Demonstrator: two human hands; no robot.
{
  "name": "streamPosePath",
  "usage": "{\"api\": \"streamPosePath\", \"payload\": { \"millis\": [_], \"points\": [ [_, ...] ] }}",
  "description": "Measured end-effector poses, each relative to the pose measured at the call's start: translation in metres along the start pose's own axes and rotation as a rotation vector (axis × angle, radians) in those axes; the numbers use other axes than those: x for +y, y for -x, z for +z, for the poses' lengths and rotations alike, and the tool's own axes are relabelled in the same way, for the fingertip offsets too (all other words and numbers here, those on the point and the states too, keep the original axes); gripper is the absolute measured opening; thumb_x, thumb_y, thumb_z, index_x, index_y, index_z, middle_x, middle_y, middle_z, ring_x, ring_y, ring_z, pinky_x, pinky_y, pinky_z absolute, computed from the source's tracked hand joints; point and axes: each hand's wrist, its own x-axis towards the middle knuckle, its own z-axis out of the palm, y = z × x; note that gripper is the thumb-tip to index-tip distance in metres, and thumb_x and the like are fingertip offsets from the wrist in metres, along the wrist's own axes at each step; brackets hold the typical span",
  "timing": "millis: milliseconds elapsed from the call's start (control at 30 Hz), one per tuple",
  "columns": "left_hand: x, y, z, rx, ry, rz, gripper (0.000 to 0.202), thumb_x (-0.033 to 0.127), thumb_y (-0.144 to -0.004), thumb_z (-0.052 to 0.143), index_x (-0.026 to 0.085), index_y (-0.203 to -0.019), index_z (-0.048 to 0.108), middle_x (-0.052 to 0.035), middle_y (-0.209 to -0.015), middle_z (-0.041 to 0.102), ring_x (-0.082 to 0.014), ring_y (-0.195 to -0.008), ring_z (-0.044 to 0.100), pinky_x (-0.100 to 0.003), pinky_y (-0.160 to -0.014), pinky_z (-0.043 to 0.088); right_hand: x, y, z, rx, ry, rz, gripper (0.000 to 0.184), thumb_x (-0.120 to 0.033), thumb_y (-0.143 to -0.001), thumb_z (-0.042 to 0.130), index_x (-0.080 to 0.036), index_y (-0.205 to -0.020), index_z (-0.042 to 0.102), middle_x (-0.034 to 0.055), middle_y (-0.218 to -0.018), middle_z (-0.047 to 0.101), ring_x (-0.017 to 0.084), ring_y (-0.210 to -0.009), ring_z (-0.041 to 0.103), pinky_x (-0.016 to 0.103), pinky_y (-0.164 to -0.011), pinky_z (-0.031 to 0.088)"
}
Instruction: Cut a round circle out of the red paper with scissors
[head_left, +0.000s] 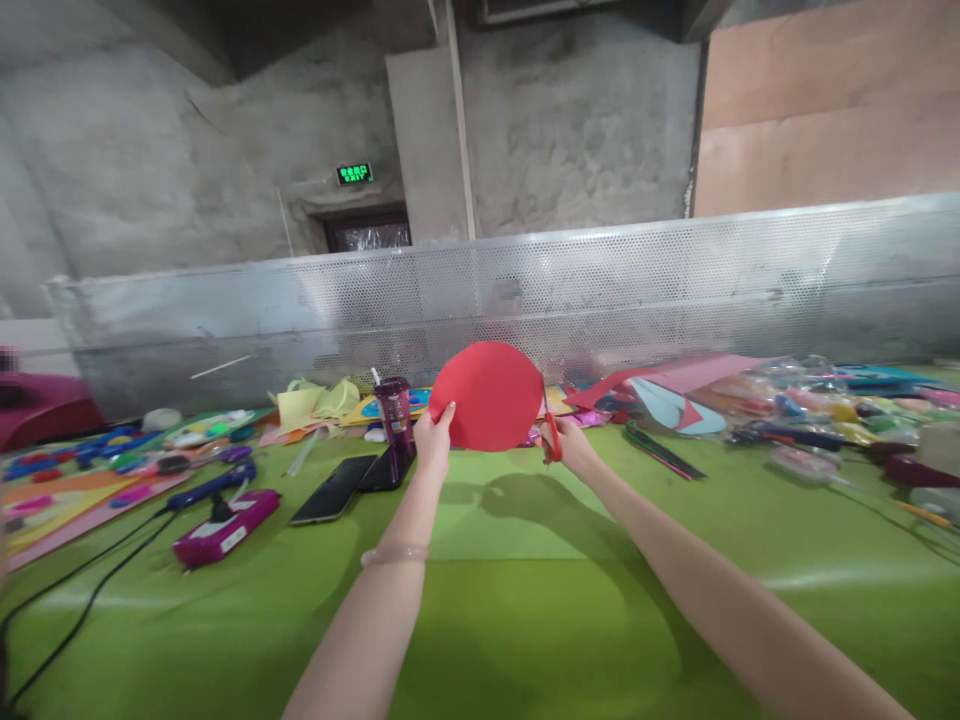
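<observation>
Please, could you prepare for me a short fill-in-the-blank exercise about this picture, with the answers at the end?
1. The left hand holds a rounded sheet whose colour is ____.
2. The right hand holds a pair of ____ at the edge of this sheet.
3. The lit green sign bears the English word ____.
4. A white drinking ____ sticks out of the dark cup.

Missing words: red; scissors; EXIT; straw.

Red paper (487, 397): approx. round, flat, tilted up, held above bench (480, 640), short of far edge. Scissors (553, 440), orange-red hdls., at paper's R edge.
</observation>
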Motion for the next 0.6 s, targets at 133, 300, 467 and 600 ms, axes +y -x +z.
{"api": "streamPosePath", "payload": {
  "millis": [133, 300, 467, 600],
  "points": [
    [0.0, 0.0, -0.001, 0.003, 0.012, 0.022, 0.036, 0.039, -0.066, 0.066, 0.012, -0.09, 0.066, -0.01, -0.09, 0.068, -0.024, -0.085, 0.061, -0.035, -0.079, 0.046, -0.001, 0.0, 0.0, -0.004, 0.031, 0.005, 0.016, -0.023, -0.068, 0.047, -0.018, -0.053, 0.041, -0.0044, -0.042, 0.045, 0.007, -0.035, 0.044, 0.02, -0.036, 0.042],
    [-0.002, -0.002, -0.001, 0.001, 0.066, 0.017, 0.035, 0.037, -0.066, 0.066, 0.013, -0.092, 0.066, -0.0094, -0.093, 0.068, -0.0232, -0.088, 0.061, -0.034, -0.081, 0.046, -0.008, 0.003, 0.002, 0.022, 0.019, 0.02, 0.013, -0.021, -0.067, 0.049, -0.018, -0.056, 0.043, -0.0042, -0.045, 0.048, 0.007, -0.033, 0.043, 0.022, -0.037, 0.044],
    [0.0, -0.001, 0.0, -0.004, 0.094, 0.017, 0.035, 0.036, -0.066, 0.067, 0.013, -0.092, 0.065, -0.0098, -0.093, 0.067, -0.0233, -0.089, 0.061, -0.035, -0.082, 0.045, -0.016, 0.009, 0.0, -0.006, -0.039, -0.001, 0.02, -0.024, -0.069, 0.047, -0.019, -0.052, 0.038, -0.0051, -0.037, 0.043, 0.007, -0.033, 0.042, 0.02, -0.037, 0.042],
    [0.003, 0.001, 0.0, -0.008, 0.087, -0.015, 0.034, 0.036, -0.065, 0.067, 0.012, -0.09, 0.066, -0.0106, -0.092, 0.067, -0.0239, -0.087, 0.061, -0.036, -0.08, 0.046, -0.019, 0.011, 0.0, -0.028, -0.055, -0.014, 0.022, -0.027, -0.069, 0.049, -0.02, -0.051, 0.037, -0.0053, -0.033, 0.042, 0.007, -0.032, 0.04, 0.019, -0.035, 0.039]
  ]
}}
